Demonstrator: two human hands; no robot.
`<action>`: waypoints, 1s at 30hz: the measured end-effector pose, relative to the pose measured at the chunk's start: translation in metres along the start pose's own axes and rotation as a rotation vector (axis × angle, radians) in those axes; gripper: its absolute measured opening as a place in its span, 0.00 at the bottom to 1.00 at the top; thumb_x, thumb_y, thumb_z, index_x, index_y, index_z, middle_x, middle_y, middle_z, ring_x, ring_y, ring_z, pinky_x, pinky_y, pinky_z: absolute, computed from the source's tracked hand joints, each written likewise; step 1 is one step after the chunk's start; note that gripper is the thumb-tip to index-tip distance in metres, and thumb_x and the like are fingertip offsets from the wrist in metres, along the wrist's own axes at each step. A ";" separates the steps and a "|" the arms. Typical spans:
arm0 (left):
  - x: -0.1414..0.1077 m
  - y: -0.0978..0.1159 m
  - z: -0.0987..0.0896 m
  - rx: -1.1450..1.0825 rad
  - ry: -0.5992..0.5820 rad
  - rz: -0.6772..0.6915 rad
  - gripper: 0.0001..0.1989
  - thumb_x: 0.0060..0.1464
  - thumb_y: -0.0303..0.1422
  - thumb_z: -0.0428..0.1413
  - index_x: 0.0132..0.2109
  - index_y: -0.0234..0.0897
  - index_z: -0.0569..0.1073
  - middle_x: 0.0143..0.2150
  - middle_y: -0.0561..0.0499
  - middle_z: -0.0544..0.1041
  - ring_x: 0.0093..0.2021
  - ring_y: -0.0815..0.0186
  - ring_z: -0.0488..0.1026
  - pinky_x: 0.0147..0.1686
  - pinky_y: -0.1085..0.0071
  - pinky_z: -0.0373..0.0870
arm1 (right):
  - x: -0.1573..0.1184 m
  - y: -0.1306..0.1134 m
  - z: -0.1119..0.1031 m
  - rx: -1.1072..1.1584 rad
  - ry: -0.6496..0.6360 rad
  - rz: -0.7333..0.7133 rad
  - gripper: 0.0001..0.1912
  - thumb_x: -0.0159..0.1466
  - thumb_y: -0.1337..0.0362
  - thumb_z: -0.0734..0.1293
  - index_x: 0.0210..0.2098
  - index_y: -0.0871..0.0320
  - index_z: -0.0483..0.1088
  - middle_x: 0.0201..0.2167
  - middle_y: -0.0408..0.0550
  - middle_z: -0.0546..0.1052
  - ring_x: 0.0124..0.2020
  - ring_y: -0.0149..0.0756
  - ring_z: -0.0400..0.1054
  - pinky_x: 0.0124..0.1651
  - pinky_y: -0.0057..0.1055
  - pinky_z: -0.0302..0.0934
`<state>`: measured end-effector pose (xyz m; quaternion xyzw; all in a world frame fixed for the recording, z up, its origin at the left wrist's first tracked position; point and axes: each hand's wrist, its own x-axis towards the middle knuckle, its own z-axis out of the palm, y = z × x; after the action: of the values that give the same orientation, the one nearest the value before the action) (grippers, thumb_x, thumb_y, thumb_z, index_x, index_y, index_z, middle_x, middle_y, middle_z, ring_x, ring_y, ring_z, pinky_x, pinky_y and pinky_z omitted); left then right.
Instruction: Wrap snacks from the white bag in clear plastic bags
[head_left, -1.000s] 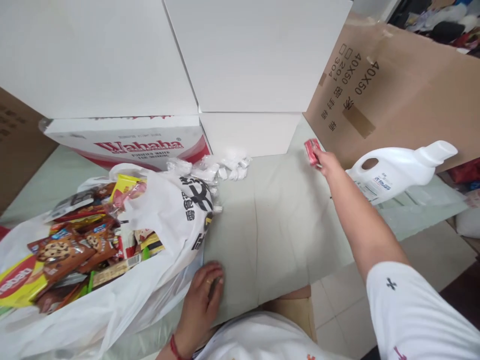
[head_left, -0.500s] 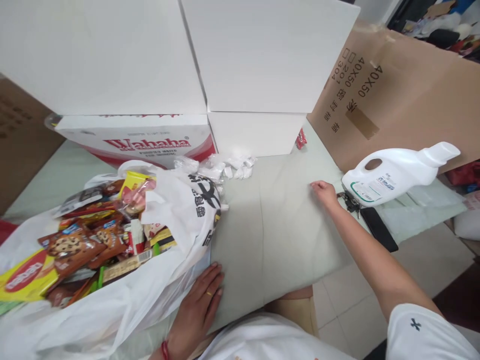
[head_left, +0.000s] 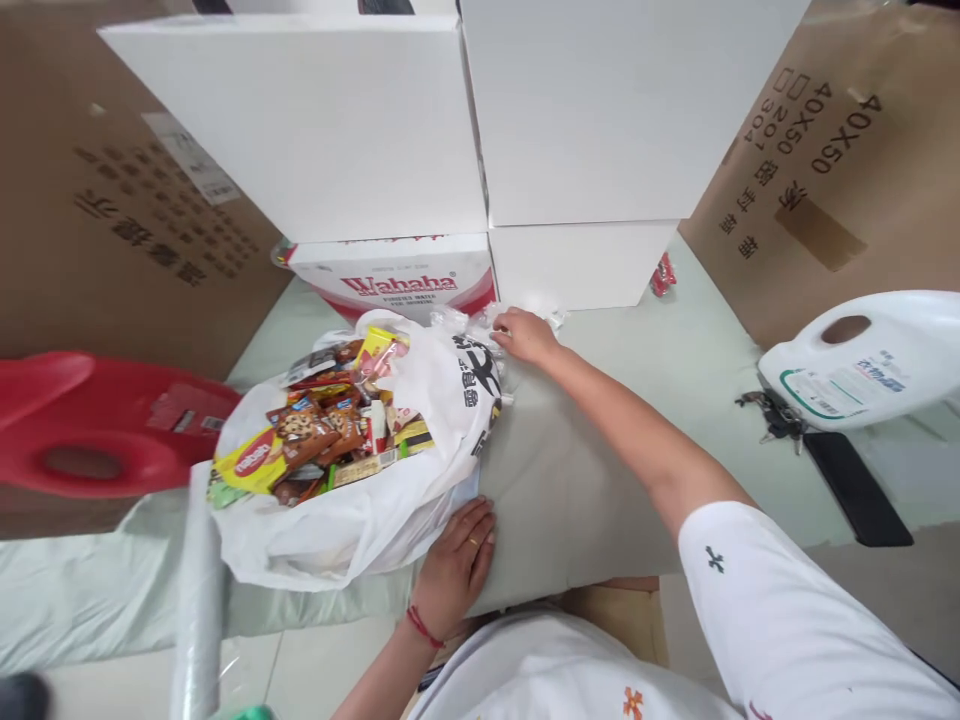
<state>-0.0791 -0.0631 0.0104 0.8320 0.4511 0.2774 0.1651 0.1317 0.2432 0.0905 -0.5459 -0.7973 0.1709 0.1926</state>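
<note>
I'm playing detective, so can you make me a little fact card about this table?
left hand: flat near the table's front edge
right hand: at the small clear-and-white packets; grip unclear
snack bag: white bag, open, full of snacks
bottles: red one at left, white one at right
beside white bottle: keys, black phone
back: white boxes, small red packet

You've got a red jug (head_left: 120,425) on one side, a white bottle (head_left: 870,360) with a green-outlined label on the other — and a black phone (head_left: 859,490). Your white sleeve (head_left: 780,590) carries a dark green motif; the white Wahaba box (head_left: 397,275) has red lettering — the cloth (head_left: 577,470) is pale green.
</note>
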 end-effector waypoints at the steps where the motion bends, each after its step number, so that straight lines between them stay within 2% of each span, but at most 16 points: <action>1: 0.000 0.001 0.000 0.012 -0.001 -0.002 0.16 0.64 0.27 0.51 0.55 0.39 0.76 0.57 0.44 0.78 0.61 0.56 0.72 0.60 0.54 0.73 | 0.010 -0.009 0.008 0.006 -0.022 0.027 0.11 0.65 0.60 0.69 0.44 0.58 0.77 0.48 0.54 0.77 0.47 0.43 0.70 0.47 0.33 0.60; 4: -0.001 0.002 0.002 0.031 0.022 0.002 0.17 0.64 0.26 0.50 0.56 0.39 0.75 0.57 0.44 0.78 0.61 0.57 0.72 0.60 0.55 0.74 | 0.019 -0.019 0.019 0.024 -0.031 0.103 0.07 0.63 0.63 0.70 0.39 0.59 0.77 0.45 0.54 0.78 0.46 0.45 0.71 0.46 0.34 0.61; 7: -0.001 0.001 0.002 0.023 0.058 0.012 0.16 0.63 0.25 0.51 0.55 0.38 0.75 0.56 0.43 0.78 0.61 0.58 0.72 0.60 0.56 0.74 | -0.013 -0.006 0.009 0.249 0.138 0.145 0.05 0.64 0.64 0.68 0.36 0.58 0.75 0.38 0.49 0.78 0.41 0.39 0.70 0.44 0.33 0.61; 10: 0.000 0.002 0.000 -0.035 0.083 0.013 0.13 0.63 0.27 0.53 0.52 0.38 0.76 0.54 0.43 0.79 0.59 0.57 0.73 0.59 0.56 0.74 | -0.084 0.014 -0.013 0.844 0.284 0.273 0.11 0.59 0.55 0.72 0.33 0.56 0.72 0.27 0.41 0.72 0.28 0.31 0.63 0.31 0.28 0.57; 12: 0.004 0.008 -0.002 -0.126 0.143 -0.025 0.10 0.63 0.29 0.53 0.47 0.38 0.77 0.48 0.43 0.80 0.54 0.57 0.76 0.54 0.57 0.75 | -0.142 0.019 -0.022 1.205 0.219 0.361 0.16 0.55 0.50 0.75 0.32 0.54 0.70 0.24 0.38 0.66 0.23 0.28 0.56 0.25 0.26 0.50; 14: 0.015 0.022 0.000 -0.261 0.183 -0.115 0.09 0.65 0.31 0.52 0.40 0.39 0.77 0.39 0.45 0.79 0.44 0.60 0.77 0.46 0.60 0.76 | -0.196 0.011 -0.021 1.370 0.170 0.439 0.19 0.52 0.50 0.77 0.30 0.53 0.69 0.22 0.37 0.63 0.22 0.27 0.53 0.23 0.25 0.45; 16: 0.033 0.040 0.006 -0.452 0.137 -0.254 0.12 0.66 0.36 0.51 0.37 0.38 0.75 0.34 0.47 0.77 0.36 0.64 0.76 0.36 0.66 0.75 | -0.240 -0.005 -0.012 1.327 0.190 0.496 0.19 0.52 0.49 0.78 0.29 0.54 0.69 0.21 0.36 0.62 0.21 0.27 0.52 0.22 0.25 0.44; 18: 0.054 0.060 0.016 -0.723 0.046 -0.432 0.13 0.65 0.43 0.52 0.45 0.38 0.73 0.39 0.47 0.77 0.33 0.66 0.76 0.27 0.72 0.72 | -0.269 -0.025 0.001 1.166 0.211 0.498 0.18 0.54 0.49 0.76 0.29 0.54 0.70 0.21 0.37 0.65 0.22 0.27 0.54 0.24 0.26 0.48; 19: 0.065 0.068 0.021 -0.868 0.001 -0.499 0.17 0.62 0.47 0.56 0.49 0.39 0.72 0.43 0.47 0.77 0.34 0.66 0.77 0.25 0.73 0.71 | -0.279 -0.033 0.008 1.088 0.205 0.481 0.17 0.56 0.49 0.76 0.29 0.54 0.71 0.22 0.39 0.67 0.23 0.28 0.56 0.26 0.27 0.51; 22: 0.085 0.082 0.037 -1.145 -0.014 -0.632 0.26 0.48 0.53 0.64 0.43 0.37 0.71 0.40 0.49 0.75 0.32 0.66 0.76 0.24 0.74 0.72 | -0.298 -0.049 0.020 1.019 0.159 0.454 0.17 0.57 0.48 0.74 0.30 0.55 0.72 0.25 0.41 0.73 0.26 0.31 0.62 0.31 0.29 0.56; 26: 0.082 0.080 0.044 -1.296 -0.039 -0.735 0.27 0.46 0.55 0.64 0.37 0.35 0.70 0.32 0.53 0.75 0.25 0.69 0.73 0.23 0.74 0.68 | -0.313 -0.047 0.024 1.133 0.165 0.525 0.19 0.54 0.48 0.76 0.30 0.55 0.71 0.22 0.39 0.70 0.22 0.28 0.57 0.26 0.28 0.51; 30: 0.067 0.073 0.040 -1.307 0.018 -0.802 0.25 0.45 0.53 0.65 0.32 0.36 0.69 0.23 0.57 0.69 0.20 0.74 0.65 0.19 0.77 0.55 | -0.320 -0.039 0.023 1.249 0.182 0.595 0.21 0.51 0.48 0.78 0.28 0.56 0.69 0.19 0.36 0.65 0.21 0.26 0.53 0.24 0.27 0.47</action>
<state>0.0230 -0.0474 0.0379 0.3356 0.4643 0.4134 0.7077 0.1948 -0.0715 0.0502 -0.5403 -0.3469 0.5964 0.4816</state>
